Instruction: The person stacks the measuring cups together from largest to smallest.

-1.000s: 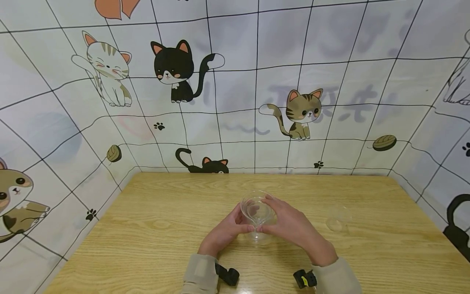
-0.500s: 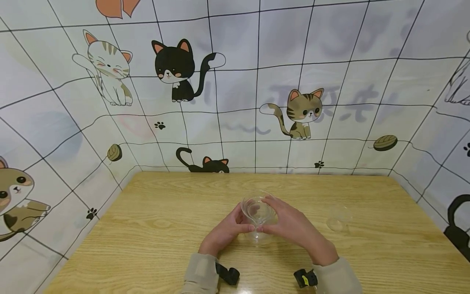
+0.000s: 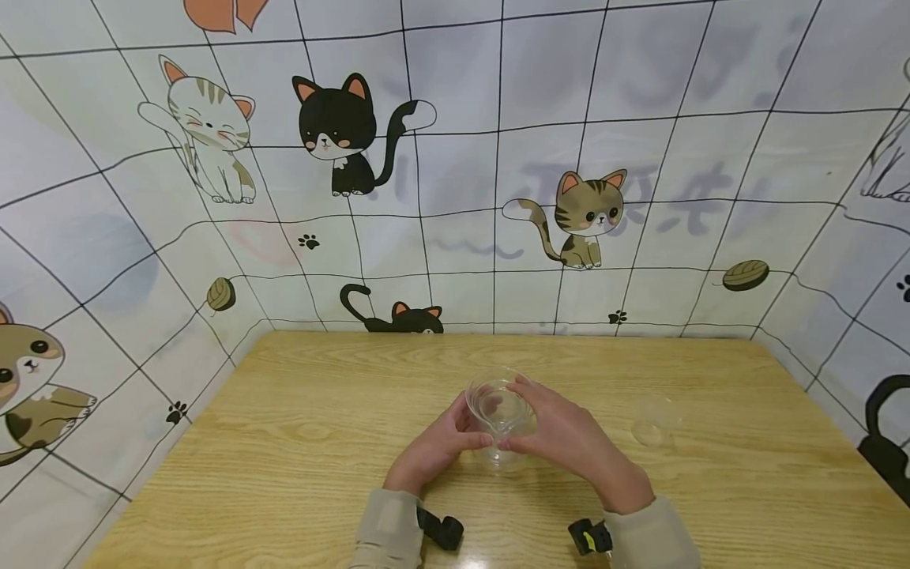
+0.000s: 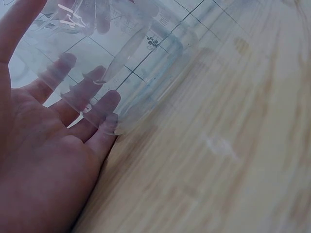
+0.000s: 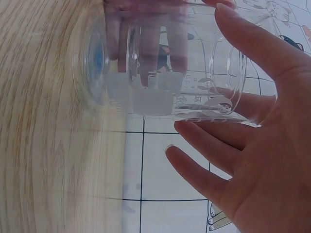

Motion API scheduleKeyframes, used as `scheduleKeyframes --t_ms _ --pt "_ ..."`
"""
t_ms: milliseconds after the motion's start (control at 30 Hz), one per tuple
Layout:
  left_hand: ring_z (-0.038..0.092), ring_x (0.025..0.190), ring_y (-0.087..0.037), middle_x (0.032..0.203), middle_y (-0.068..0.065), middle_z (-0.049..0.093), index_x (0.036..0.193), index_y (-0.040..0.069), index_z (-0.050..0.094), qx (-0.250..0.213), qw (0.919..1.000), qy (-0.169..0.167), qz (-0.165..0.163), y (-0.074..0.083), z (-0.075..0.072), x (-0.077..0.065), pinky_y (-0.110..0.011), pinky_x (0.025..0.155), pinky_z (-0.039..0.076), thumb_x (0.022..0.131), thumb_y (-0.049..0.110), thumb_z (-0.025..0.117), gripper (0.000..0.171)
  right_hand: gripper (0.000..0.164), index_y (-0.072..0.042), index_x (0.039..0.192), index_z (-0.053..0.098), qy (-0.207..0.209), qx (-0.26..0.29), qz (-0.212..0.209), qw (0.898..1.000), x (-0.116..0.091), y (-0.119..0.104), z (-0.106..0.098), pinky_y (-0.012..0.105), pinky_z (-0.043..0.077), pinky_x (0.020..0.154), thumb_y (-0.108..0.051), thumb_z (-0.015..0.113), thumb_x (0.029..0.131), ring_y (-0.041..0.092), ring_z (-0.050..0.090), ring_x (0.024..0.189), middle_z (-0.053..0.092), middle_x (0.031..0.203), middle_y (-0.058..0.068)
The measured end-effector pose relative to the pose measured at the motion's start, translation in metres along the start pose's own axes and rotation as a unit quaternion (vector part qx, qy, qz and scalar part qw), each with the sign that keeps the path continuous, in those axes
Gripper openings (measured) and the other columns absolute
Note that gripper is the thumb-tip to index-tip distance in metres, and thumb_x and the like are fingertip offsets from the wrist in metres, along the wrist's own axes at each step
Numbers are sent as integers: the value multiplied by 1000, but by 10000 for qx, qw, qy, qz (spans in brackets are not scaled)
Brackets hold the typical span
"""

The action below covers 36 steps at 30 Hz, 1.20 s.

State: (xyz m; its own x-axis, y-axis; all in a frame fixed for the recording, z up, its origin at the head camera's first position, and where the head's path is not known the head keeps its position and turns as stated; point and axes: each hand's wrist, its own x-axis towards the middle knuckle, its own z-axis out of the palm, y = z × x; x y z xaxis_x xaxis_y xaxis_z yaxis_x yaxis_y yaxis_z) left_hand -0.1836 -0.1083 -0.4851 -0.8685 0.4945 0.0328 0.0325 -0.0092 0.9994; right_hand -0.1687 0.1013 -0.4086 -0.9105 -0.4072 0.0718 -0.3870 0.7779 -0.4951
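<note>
A clear glass beaker (image 3: 500, 411) with a pouring lip stands on the wooden table between both hands. White printed markings show on its wall in the right wrist view, and a smaller clear vessel (image 5: 227, 73) appears nested inside. The left hand (image 3: 442, 442) holds its left side, thumb near the lip and fingertips (image 4: 108, 102) along the glass wall. From the other side the right hand (image 3: 569, 435) grips the upper part, its thumb beside the left thumb at the lip and a finger over the rim. Two lower right fingers (image 5: 194, 170) stand off the glass.
Another clear round vessel (image 3: 654, 427) stands on the table (image 3: 320, 442) to the right. Behind and at both sides rises a white wall sheet (image 3: 462, 174) with cat drawings and a grid. A black curved object (image 3: 885, 435) is at the far right edge.
</note>
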Motion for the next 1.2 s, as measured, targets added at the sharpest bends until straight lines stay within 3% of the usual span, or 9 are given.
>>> scheduleKeyframes --t_ms 633,1200 --pt "22 138 -13 149 10 26 146 30 18 135 9999 7 -24 1 0 -1 -43 111 21 82 28 68 81 85 -19 137 44 -58 -393 40 9992 1 -2 -3 55 45 85 -60 70 67 30 42 127 33 148 3" --pt "24 137 -14 148 7 30 144 31 23 81 10000 20 0 1 0 0 -41 111 22 82 26 69 77 81 -17 134 49 6 -456 2 9990 -1 -2 -3 55 44 87 -58 70 68 31 44 125 34 147 3"
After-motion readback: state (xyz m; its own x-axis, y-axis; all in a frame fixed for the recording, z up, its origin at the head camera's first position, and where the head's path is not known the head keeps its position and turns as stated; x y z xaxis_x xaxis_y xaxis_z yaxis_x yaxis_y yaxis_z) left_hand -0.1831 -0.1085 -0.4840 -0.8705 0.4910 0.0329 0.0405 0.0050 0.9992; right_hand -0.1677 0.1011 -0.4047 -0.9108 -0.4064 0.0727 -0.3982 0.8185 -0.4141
